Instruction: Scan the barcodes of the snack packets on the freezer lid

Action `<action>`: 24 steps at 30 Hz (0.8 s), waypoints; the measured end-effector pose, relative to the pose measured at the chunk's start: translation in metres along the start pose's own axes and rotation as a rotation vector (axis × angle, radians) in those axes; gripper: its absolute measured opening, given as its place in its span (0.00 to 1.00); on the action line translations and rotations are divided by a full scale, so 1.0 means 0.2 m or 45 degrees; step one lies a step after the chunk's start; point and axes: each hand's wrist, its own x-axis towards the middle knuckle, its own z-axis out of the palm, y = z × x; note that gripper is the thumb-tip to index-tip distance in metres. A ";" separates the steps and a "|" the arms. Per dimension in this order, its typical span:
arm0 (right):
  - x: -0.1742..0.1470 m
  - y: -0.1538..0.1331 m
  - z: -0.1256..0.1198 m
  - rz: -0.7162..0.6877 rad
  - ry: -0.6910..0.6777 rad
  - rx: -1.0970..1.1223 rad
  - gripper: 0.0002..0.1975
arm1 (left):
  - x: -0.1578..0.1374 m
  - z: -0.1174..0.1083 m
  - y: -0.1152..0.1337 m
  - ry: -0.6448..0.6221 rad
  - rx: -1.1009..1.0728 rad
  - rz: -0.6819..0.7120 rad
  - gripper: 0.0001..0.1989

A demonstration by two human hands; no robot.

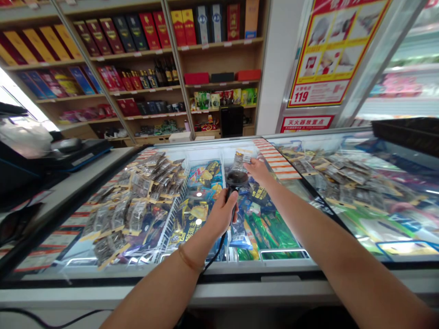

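My left hand (222, 214) is wrapped round the handle of a black corded barcode scanner (236, 179), above the glass top of a chest freezer (236, 289). Just beyond the scanner head, my right hand (258, 171) pinches a small clear packet (241, 159) with a printed label. The scanner head is close to the packet's lower edge. A pile of similar dark-filled packets (137, 183) lies on the glass to my left. Another pile of packets (353, 178) is on the right. Through the glass below my hands, blue bags (206, 176) and green bags (270, 228) show.
At the left stand a counter with a computer mouse (70, 145) and a dark screen edge. A black tray (408, 137) rests at the far right. Shelves (219, 45) of boxes and bottles line the back wall. The scanner's cord (217, 251) runs down beside my left wrist.
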 end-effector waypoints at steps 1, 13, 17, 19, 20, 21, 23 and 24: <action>0.00 0.00 0.00 0.024 0.004 0.055 0.16 | -0.01 0.00 0.01 -0.023 0.004 -0.003 0.27; 0.01 0.01 0.01 0.025 0.015 0.296 0.20 | -0.02 0.01 0.00 -0.131 0.022 0.007 0.30; 0.02 0.02 0.00 0.038 0.010 0.204 0.22 | -0.01 0.00 0.01 -0.135 0.026 0.006 0.29; 0.02 0.03 0.00 0.008 0.026 0.165 0.24 | -0.01 0.01 0.00 -0.136 0.026 0.009 0.29; 0.02 0.03 -0.01 -0.014 0.056 0.137 0.25 | -0.01 0.01 0.00 -0.131 0.026 0.015 0.30; 0.02 0.03 -0.01 -0.036 0.098 0.104 0.26 | -0.01 0.01 0.00 -0.117 0.025 0.025 0.30; 0.02 0.02 -0.02 -0.060 0.202 0.041 0.27 | -0.01 0.02 0.00 -0.047 0.013 0.046 0.31; 0.02 0.02 -0.02 -0.062 0.247 0.015 0.27 | -0.01 0.02 0.01 0.015 -0.011 0.052 0.30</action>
